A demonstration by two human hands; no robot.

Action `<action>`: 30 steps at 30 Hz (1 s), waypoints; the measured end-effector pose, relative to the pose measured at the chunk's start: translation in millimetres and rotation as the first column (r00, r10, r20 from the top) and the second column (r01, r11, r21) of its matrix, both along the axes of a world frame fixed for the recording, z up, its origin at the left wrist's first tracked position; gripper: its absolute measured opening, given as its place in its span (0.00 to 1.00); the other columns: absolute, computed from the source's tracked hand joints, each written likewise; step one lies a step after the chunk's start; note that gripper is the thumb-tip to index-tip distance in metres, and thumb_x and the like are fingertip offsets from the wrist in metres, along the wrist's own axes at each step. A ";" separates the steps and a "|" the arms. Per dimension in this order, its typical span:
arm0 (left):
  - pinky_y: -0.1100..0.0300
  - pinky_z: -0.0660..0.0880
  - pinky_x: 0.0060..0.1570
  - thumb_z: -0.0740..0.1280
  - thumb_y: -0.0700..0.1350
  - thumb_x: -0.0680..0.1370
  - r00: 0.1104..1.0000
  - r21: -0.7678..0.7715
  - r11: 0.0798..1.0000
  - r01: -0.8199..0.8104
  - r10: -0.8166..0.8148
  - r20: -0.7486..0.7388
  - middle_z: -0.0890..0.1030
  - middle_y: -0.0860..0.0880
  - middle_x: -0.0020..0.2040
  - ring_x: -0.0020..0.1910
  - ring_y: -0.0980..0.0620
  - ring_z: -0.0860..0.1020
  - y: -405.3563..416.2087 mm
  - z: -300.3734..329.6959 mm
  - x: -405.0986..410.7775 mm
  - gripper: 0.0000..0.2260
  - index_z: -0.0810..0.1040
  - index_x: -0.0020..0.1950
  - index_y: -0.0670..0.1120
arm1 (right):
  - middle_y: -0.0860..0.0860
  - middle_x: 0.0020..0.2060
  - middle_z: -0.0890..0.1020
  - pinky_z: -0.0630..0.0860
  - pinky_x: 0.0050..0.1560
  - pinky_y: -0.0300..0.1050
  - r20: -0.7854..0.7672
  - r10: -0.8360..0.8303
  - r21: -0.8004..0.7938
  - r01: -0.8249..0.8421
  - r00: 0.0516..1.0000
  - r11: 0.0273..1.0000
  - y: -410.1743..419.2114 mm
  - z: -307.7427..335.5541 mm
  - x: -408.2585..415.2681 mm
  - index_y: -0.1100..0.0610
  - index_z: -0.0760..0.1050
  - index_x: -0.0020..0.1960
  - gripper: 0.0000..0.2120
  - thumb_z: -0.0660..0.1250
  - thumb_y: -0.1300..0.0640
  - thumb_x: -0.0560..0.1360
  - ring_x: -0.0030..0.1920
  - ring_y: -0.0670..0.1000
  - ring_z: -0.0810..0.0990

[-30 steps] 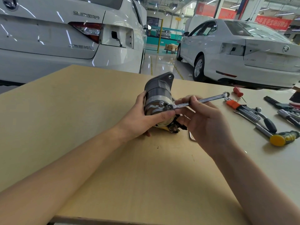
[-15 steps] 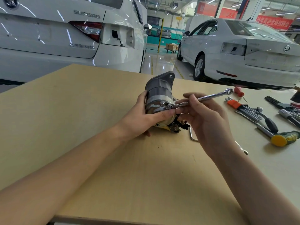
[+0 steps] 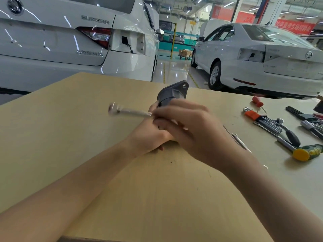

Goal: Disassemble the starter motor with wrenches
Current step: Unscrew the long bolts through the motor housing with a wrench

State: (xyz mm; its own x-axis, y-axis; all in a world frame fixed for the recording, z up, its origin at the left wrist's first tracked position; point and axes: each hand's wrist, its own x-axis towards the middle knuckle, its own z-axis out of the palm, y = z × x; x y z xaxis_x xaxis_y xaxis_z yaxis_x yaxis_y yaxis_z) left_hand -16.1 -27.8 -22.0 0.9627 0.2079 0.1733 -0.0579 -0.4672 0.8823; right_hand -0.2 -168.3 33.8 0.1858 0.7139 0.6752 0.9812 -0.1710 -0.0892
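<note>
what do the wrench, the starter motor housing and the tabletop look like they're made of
Wrench: bright silvery metal, probably polished or chromed steel; it is motion-blurred, so the finish is uncertain.
Starter motor: only its flanged end shows past the hands, dull dark grey with a bolt hole, likely cast metal with a matte finish.
Table: pale tan, smooth and matte with faint grain, likely wood or laminated board.

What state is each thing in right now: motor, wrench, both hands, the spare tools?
Starter motor: on the table, mostly hidden by the hands.
Wrench: gripped, free end pointing left, motion-blurred.
Right hand: grips the wrench.
Left hand: holds the motor, partly covered.
Hammer: lying untouched on the table.
Hex keys: lying untouched.
</note>
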 end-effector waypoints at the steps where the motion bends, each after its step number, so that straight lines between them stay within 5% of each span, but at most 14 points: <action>1: 0.65 0.73 0.26 0.73 0.55 0.61 1.000 -0.073 0.997 0.015 -0.015 0.000 0.81 0.46 0.50 0.33 0.61 0.80 -0.8 1.7 1.1 0.35 0.71 0.63 0.40 | 0.49 0.39 0.80 0.73 0.42 0.39 -0.141 0.051 0.188 -0.024 0.989 0.982 -3.6 -1.5 0.0 0.60 0.79 0.51 0.06 0.64 0.62 0.78 0.40 0.45 0.77; 3: 0.58 0.77 0.30 0.77 0.57 0.59 1.000 -0.219 0.976 0.023 -0.027 -0.016 0.78 0.51 0.60 0.45 0.55 0.83 -0.5 2.2 0.5 0.50 0.57 0.76 0.54 | 0.49 0.36 0.79 0.72 0.35 0.40 -0.459 0.228 0.501 0.039 0.859 0.865 -8.7 -7.9 4.5 0.58 0.74 0.48 0.04 0.61 0.63 0.79 0.34 0.46 0.75; 5: 0.55 0.79 0.31 0.79 0.57 0.58 0.999 -0.237 0.971 0.036 -0.041 -0.015 0.77 0.54 0.61 0.48 0.52 0.83 -1.3 3.9 -2.2 0.55 0.51 0.78 0.58 | 0.52 0.34 0.80 0.72 0.32 0.41 -0.683 0.466 0.659 0.199 0.563 0.725 -13.4 -16.8 10.3 0.59 0.71 0.45 0.07 0.57 0.63 0.81 0.31 0.49 0.74; 7: 0.56 0.78 0.30 0.82 0.57 0.57 0.999 -0.246 0.968 0.047 -0.051 -0.011 0.77 0.54 0.61 0.47 0.53 0.83 -2.5 5.9 -3.2 0.59 0.49 0.79 0.57 | 0.55 0.33 0.81 0.74 0.32 0.41 -0.725 0.631 0.688 0.336 0.277 0.643 -18.3 -24.2 14.1 0.59 0.69 0.44 0.09 0.55 0.63 0.82 0.30 0.50 0.75; 9: 0.58 0.77 0.28 0.80 0.58 0.55 0.999 -0.264 0.963 0.050 -0.054 -0.005 0.77 0.54 0.60 0.45 0.58 0.83 -3.5 8.8 -4.0 0.60 0.49 0.79 0.56 | 0.57 0.34 0.82 0.76 0.32 0.41 -0.710 0.683 0.683 0.400 0.169 0.611 -21.0 -29.4 16.6 0.59 0.69 0.44 0.08 0.55 0.63 0.82 0.29 0.50 0.77; 21: 0.59 0.76 0.30 0.77 0.63 0.55 0.996 -0.292 0.953 0.085 -0.087 0.007 0.77 0.54 0.61 0.50 0.59 0.81 -2.6 12.6 -8.5 0.56 0.52 0.78 0.58 | 0.60 0.38 0.83 0.78 0.32 0.39 -0.719 0.691 0.661 0.381 0.074 0.647 -19.3 -32.8 13.8 0.62 0.73 0.40 0.11 0.58 0.65 0.79 0.31 0.50 0.80; 26: 0.58 0.76 0.28 0.78 0.64 0.57 0.997 -0.294 0.953 0.076 -0.074 0.017 0.76 0.50 0.63 0.53 0.54 0.81 -3.3 11.2 -6.7 0.57 0.50 0.79 0.55 | 0.60 0.40 0.84 0.79 0.36 0.40 -0.693 0.720 0.660 0.425 0.028 0.619 -18.4 -35.5 15.2 0.67 0.70 0.56 0.08 0.60 0.65 0.79 0.35 0.52 0.83; 30: 0.57 0.77 0.28 0.74 0.62 0.59 0.997 -0.289 0.954 0.073 -0.067 0.028 0.76 0.49 0.64 0.52 0.54 0.81 -1.5 6.8 -1.9 0.55 0.49 0.79 0.54 | 0.61 0.39 0.84 0.79 0.36 0.40 -0.707 0.699 0.664 0.440 0.107 0.604 -19.9 -33.4 11.9 0.66 0.70 0.55 0.06 0.61 0.66 0.79 0.35 0.53 0.84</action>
State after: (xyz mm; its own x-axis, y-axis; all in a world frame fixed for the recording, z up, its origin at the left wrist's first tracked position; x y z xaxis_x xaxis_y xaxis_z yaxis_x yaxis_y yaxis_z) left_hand -18.0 -29.3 -15.2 0.9739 0.1839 0.1328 -0.0982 -0.1857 0.9777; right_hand 11.7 -188.2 0.3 0.9362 0.3028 0.1786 -0.0496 0.6167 -0.7856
